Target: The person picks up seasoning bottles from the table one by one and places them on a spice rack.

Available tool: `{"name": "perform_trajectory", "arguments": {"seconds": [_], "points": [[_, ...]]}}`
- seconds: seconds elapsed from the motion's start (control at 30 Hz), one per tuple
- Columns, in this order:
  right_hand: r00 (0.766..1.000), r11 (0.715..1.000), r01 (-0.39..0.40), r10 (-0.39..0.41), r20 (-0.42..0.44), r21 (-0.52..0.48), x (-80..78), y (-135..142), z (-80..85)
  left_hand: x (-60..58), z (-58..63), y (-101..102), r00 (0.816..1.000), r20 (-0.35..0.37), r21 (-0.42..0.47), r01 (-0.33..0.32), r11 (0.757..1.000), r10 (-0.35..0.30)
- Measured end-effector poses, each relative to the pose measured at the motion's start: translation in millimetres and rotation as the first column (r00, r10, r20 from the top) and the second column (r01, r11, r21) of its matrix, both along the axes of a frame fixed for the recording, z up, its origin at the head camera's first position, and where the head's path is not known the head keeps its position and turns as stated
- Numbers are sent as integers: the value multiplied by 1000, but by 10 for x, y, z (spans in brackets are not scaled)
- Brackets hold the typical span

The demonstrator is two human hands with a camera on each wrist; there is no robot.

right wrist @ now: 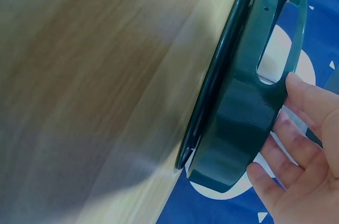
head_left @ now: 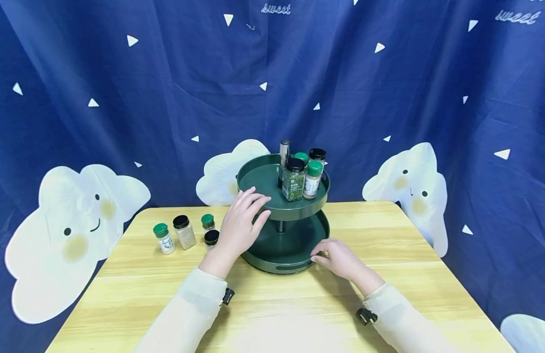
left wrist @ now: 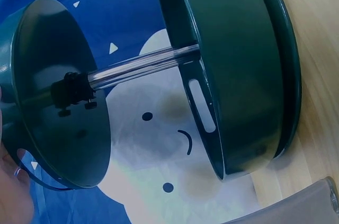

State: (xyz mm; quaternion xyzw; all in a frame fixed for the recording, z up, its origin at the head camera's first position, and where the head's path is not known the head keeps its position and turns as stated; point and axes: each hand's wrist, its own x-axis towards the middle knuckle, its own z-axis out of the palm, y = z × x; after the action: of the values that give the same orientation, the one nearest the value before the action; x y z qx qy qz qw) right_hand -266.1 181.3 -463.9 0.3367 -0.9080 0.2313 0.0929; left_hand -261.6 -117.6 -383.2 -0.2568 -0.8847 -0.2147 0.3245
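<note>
A dark green two-tier round tray stands on the table, its tiers joined by a metal post. My left hand reaches to the upper tier's left front rim, fingers lightly bent over the edge and thumb apart, near the outer wall. In the left wrist view, that hand shows partly beside the upper tier's handle slot. On the right, my right hand pinches the lower tier's rim; its thumb lies beside the handle cutout. The upper tier bears a black-lidded jar of green herbs and a green-capped shaker.
Behind those two stand another black-lidded jar and a green-capped one. Left of the tray, on the wooden table, are a green-capped shaker, a black-lidded square jar and two more small jars, partly behind my left hand. A blue curtain hangs behind.
</note>
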Motion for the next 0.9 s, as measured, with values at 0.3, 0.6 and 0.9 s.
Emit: {"name": "perform_trajectory", "arguments": {"seconds": [0.3, 0.6, 0.9], "points": [[1000, 1000, -8, 8, 5, -7, -17, 5, -11, 14, 19, -9, 1000, 17, -6, -4, 1000, 4], [1000, 1000, 4, -4, 30, -12, -14, 5, -21, 11, 13, -5, 1000, 19, 4, 2, 1000, -2], [998, 999, 4, -2, 57, -34, -17, -6, -11, 34, 34, -8, 1000, 27, 18, 3, 1000, -3]]}}
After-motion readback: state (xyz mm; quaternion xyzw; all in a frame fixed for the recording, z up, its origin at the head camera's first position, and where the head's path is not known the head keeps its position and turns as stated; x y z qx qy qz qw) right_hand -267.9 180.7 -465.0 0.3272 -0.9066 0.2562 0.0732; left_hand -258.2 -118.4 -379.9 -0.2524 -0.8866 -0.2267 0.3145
